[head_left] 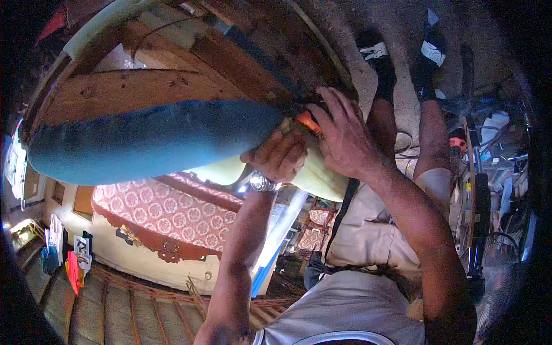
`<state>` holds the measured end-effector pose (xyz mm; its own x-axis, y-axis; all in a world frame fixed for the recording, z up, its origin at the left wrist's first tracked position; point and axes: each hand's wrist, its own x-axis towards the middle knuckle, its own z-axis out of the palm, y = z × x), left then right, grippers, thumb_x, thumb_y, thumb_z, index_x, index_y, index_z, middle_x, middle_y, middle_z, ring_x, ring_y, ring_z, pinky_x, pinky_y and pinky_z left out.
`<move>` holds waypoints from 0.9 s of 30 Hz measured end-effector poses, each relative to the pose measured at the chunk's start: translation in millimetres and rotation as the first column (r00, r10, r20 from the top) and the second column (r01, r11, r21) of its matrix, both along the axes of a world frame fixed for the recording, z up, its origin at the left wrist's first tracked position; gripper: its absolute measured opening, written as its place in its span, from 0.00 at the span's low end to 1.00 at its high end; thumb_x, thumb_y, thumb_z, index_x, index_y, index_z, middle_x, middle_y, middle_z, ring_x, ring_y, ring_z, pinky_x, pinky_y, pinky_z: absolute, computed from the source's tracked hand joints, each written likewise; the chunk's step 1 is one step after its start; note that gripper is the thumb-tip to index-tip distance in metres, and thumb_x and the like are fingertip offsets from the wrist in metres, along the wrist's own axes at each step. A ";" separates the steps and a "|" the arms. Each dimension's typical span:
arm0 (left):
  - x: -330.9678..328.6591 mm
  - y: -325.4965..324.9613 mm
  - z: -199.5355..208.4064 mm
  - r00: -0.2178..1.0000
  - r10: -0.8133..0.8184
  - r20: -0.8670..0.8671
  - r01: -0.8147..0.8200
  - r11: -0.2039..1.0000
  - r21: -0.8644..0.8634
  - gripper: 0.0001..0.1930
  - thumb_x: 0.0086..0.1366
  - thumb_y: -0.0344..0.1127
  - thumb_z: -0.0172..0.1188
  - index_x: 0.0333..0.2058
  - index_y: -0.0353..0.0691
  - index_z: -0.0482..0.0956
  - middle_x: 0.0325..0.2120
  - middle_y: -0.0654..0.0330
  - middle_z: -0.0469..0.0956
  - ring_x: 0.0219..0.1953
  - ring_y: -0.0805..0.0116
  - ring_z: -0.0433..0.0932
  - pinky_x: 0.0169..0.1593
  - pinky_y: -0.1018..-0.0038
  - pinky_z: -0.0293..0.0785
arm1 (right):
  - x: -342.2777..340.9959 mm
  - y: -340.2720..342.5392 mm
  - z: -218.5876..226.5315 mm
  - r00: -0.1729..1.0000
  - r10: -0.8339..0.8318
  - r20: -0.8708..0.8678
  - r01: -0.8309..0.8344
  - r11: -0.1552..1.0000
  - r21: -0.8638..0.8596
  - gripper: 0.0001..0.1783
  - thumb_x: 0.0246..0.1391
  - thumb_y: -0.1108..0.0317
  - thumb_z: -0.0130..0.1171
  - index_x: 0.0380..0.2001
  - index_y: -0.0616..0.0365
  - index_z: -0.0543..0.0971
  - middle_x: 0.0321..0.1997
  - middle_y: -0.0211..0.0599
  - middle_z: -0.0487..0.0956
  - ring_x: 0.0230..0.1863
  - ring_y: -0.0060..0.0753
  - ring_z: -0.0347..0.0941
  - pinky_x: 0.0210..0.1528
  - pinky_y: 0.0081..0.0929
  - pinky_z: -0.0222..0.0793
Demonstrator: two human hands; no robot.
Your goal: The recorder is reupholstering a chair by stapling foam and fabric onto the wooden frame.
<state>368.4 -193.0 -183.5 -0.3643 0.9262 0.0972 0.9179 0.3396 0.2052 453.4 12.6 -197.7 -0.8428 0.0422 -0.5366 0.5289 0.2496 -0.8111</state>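
A brown wooden furniture frame with curved rails and crossing boards [144, 86] fills the upper left of the view. Along its near side lies a long, rounded pad covered in blue fabric [155, 135], its right end reaching toward the hands. Beyond and below it stands a sofa with red, pale-medallion upholstery and carved wooden trim [172, 210]. A smooth, pale yellow-green padded piece [325, 178] shows beneath the blue pad, extending right under the wrists.

The right hand [345, 141] arches over the pad's right end, fingers bent and spread, grasping a small orange tool [310, 122] that shows between its thumb and fingers; the tool's far end is hidden in shadow. The left hand [279, 155] is just beside it, fingers curled against the padding; whether it pinches any material cannot be told. A silver metal wristwatch [259, 181] circles the left wrist.
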 end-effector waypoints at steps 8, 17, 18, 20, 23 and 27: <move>-1.1 2.0 -1.4 1.000 0.006 -0.002 -0.006 0.999 -0.031 0.09 0.65 0.52 0.57 0.29 0.62 0.82 0.36 0.76 0.85 0.50 0.71 0.76 0.58 0.63 0.53 | -13.7 7.5 -4.6 0.991 0.080 0.110 -0.056 0.978 -0.200 0.22 0.50 0.71 0.59 0.49 0.67 0.71 0.56 0.58 0.68 0.55 0.56 0.70 0.54 0.52 0.69; -2.2 7.4 3.8 0.999 0.053 0.006 -0.053 0.999 0.003 0.06 0.61 0.50 0.61 0.26 0.66 0.80 0.35 0.80 0.85 0.51 0.73 0.74 0.56 0.62 0.52 | 10.8 56.7 -21.4 0.833 -0.095 0.544 0.542 0.329 -0.773 0.15 0.60 0.59 0.60 0.39 0.61 0.78 0.32 0.31 0.80 0.35 0.20 0.76 0.32 0.22 0.71; -0.1 4.6 6.7 0.999 0.052 0.006 -0.052 0.999 -0.007 0.06 0.61 0.50 0.61 0.26 0.66 0.80 0.35 0.80 0.85 0.51 0.73 0.74 0.56 0.62 0.52 | 6.2 47.9 -28.2 0.833 -0.280 0.477 0.544 0.570 -0.616 0.14 0.59 0.60 0.60 0.40 0.60 0.78 0.33 0.31 0.80 0.35 0.20 0.76 0.32 0.21 0.71; -0.5 12.3 -1.5 0.998 0.055 -0.005 -0.054 0.996 0.071 0.06 0.61 0.50 0.61 0.26 0.66 0.80 0.36 0.81 0.84 0.51 0.73 0.74 0.56 0.62 0.52 | -3.3 41.4 -49.1 0.832 -0.441 0.337 0.547 0.754 -0.364 0.14 0.58 0.62 0.60 0.42 0.59 0.77 0.34 0.32 0.80 0.35 0.20 0.76 0.32 0.21 0.71; -0.2 16.8 0.0 0.999 0.050 0.010 -0.050 0.998 0.024 0.06 0.62 0.50 0.60 0.26 0.66 0.79 0.36 0.81 0.84 0.51 0.73 0.74 0.56 0.63 0.52 | -22.1 34.6 -54.3 0.420 -0.695 0.583 0.871 0.488 -0.046 0.19 0.54 0.71 0.58 0.49 0.64 0.74 0.47 0.39 0.78 0.44 0.33 0.77 0.47 0.29 0.73; -1.1 4.4 4.0 0.999 0.049 -0.018 -0.049 0.999 0.005 0.06 0.63 0.50 0.59 0.28 0.65 0.79 0.36 0.81 0.84 0.52 0.73 0.74 0.55 0.63 0.53 | -14.0 8.2 -39.2 0.921 -0.355 -0.162 0.365 0.930 0.038 0.25 0.49 0.78 0.55 0.53 0.67 0.72 0.57 0.50 0.73 0.59 0.49 0.71 0.62 0.39 0.66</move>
<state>367.3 -188.6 -179.5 -0.4079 0.9066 0.1083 0.9036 0.3837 0.1905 439.3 20.8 -236.9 -0.8340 0.3892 -0.3911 0.4672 0.1211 -0.8758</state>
